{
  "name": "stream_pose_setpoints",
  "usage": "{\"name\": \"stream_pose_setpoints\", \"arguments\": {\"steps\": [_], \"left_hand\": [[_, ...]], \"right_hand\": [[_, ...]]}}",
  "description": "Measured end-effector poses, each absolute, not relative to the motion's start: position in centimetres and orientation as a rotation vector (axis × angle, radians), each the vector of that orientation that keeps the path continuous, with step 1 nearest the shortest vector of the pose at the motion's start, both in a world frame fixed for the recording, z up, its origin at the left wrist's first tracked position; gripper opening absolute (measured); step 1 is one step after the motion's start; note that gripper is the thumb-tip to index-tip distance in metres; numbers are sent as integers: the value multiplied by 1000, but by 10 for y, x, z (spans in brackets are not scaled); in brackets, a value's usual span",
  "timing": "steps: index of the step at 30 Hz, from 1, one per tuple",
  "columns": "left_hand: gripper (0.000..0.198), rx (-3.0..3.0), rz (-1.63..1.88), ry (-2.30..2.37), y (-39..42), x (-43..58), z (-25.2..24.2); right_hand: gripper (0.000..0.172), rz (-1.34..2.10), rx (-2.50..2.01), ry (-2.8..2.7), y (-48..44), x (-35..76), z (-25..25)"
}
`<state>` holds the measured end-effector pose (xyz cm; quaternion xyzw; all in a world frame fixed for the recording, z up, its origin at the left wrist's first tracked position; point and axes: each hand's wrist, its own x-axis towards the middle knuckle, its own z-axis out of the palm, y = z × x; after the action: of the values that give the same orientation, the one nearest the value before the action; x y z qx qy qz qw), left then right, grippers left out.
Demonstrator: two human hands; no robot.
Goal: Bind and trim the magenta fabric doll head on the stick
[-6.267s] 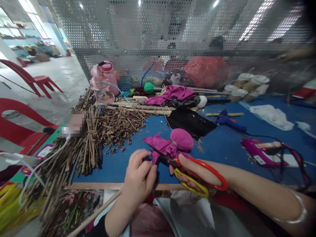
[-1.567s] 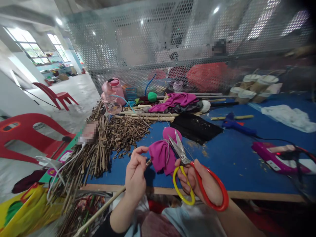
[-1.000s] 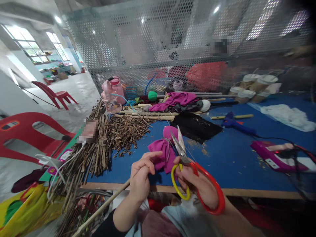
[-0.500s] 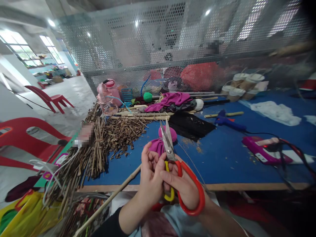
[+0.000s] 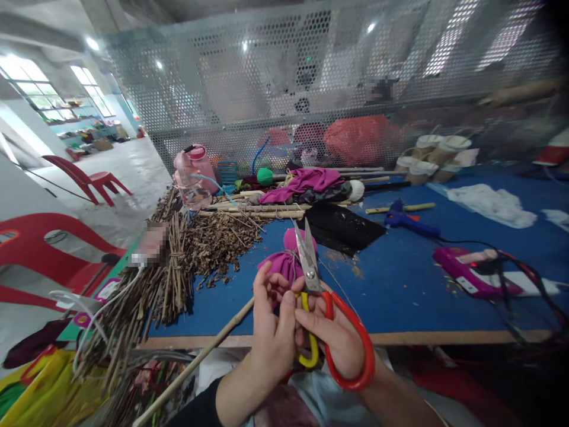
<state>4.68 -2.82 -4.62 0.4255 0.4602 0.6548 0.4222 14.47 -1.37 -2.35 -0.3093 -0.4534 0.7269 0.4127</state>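
My right hand grips scissors with one red and one yellow handle loop, blades pointing up and away. My left hand is closed right against it, fingers pinching the magenta cloth doll, a stuffed round head over gathered fabric on a long stick. The stick runs down and left past the table's front edge. A thin thread trails from the doll to the right of the scissors.
The blue table holds a heap of dry twigs, bamboo sticks, a black cloth, a pink bottle, a blue glue gun and a pink glue gun. Red chairs stand left. A person in red sits behind the mesh screen.
My hands have come together near the table's front edge, the scissors blades swung upright, and my left hand shifted from the stick to pinching the cloth beside the scissors.
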Motion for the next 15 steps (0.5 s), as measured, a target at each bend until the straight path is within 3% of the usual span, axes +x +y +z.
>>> {"name": "stream_pose_setpoints", "arguments": {"steps": [5,8,10,12,15], "left_hand": [[39,1004,1619,1165,-23,41,-47],[32,1151,1646,1405,-18,16,-50],[29,1370,1530,1629,-18,-4,-53],[39,1617,1315,1758,-19,-18,-56],[75,1892,1005,1782,-19,-22,-59]], "right_hand": [[22,1755,-846,-1205,-13,150,-22],[31,1681,-999,-1272,-14,168,-27],[28,1662,-1128,-1347,-14,188,-35],[24,1646,-1233,-1411,-12,211,-45],[27,1781,-1250,-1349,-7,239,-63]]}}
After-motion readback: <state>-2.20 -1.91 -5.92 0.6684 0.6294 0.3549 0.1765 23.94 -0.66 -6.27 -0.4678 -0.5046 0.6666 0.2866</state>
